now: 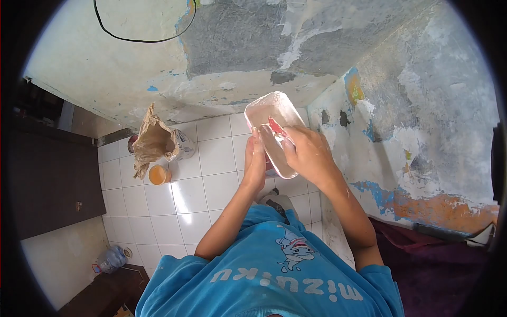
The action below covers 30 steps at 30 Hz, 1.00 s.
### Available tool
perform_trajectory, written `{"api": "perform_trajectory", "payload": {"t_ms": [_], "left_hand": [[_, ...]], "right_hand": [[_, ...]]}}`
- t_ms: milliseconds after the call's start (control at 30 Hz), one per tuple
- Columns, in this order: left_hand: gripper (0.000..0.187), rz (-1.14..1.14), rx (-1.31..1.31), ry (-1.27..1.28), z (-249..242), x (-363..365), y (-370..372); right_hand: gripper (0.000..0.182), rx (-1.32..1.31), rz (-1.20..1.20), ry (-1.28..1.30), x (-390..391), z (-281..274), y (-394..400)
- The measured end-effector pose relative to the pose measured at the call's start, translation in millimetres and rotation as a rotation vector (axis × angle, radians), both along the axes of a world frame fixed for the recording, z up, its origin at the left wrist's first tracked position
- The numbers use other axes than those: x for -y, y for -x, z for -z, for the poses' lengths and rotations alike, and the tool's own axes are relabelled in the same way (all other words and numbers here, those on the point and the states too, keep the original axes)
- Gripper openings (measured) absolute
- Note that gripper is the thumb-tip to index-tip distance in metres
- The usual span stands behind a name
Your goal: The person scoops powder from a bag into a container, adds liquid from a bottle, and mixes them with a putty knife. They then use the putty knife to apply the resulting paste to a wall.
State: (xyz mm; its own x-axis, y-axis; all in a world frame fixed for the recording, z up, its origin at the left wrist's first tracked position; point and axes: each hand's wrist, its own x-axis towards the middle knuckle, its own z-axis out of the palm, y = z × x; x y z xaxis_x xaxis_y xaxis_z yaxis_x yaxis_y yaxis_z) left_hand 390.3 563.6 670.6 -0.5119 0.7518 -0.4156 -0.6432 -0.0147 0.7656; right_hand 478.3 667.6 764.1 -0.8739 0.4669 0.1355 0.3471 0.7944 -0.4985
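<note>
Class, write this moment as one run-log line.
left hand: holding white tray | right hand: gripping red tool over tray | off left: paper bag, orange cup

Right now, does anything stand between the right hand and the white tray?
Nothing visible, except the red tool the right hand itself holds at the open white tray; the left hand supports the tray's side.

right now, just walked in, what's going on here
A person in a blue shirt is working over a whitish tray. The left grip holds the tray at its side, while the right grip has a red tool at the tray's inside; its far end is hard to make out. The wall ahead is patchy, grey in places. Off to the left, on the tiled floor, an orange cup stands beside an open paper bag.
</note>
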Motion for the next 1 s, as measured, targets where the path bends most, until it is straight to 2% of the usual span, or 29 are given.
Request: {"api": "perform_trajectory", "payload": {"t_ms": [133, 200, 300, 533, 633, 700, 733, 833, 900, 1000], "left_hand": [[0.084, 0.011, -0.019, 0.036, -3.4, 2.9, 2.3], [0.084, 0.031, -0.021, 0.023, 0.2, 2.4, 2.2], [0.084, 0.046, -0.018, 0.023, 4.1, 5.6, 0.4], [0.086, 0.072, 0.0, 0.067, -4.7, 10.5, 3.2], [0.089, 0.134, -0.028, 0.095, -3.7, 9.5, 3.8], [0.086, 0.018, 0.009, 0.056, -7.6, 11.4, 6.2], [0.092, 0.076, 0.012, 0.1, -13.7, 10.8, 10.0], [0.093, 0.099, 0.006, 0.101, -4.5, 7.9, 8.1], [0.093, 0.117, -0.024, 0.095, -7.9, 7.3, 1.8], [0.092, 0.108, -0.03, 0.088, -6.4, 4.7, 1.9]], "right_hand": [[0.023, -0.088, 0.074, 0.051, 5.1, -10.6, 3.9], [0.022, -0.026, 0.013, -0.039, 9.8, -2.8, 8.7], [0.022, -0.03, 0.093, -0.074, -8.1, -1.7, 13.6], [0.024, -0.055, 0.026, -0.014, 13.9, 5.5, 4.7], [0.024, -0.086, 0.147, -0.044, 0.1, 1.7, 14.8], [0.031, 0.072, 0.147, -0.087, -10.6, -3.2, 1.6], [0.031, 0.02, 0.122, -0.027, -4.2, -3.0, -4.6], [0.024, -0.035, 0.063, -0.04, 19.8, 10.7, 1.7], [0.025, 0.061, 0.049, -0.035, 13.8, 13.7, 15.3], [0.028, -0.004, 0.178, -0.049, -0.7, 5.2, 18.8]]}}
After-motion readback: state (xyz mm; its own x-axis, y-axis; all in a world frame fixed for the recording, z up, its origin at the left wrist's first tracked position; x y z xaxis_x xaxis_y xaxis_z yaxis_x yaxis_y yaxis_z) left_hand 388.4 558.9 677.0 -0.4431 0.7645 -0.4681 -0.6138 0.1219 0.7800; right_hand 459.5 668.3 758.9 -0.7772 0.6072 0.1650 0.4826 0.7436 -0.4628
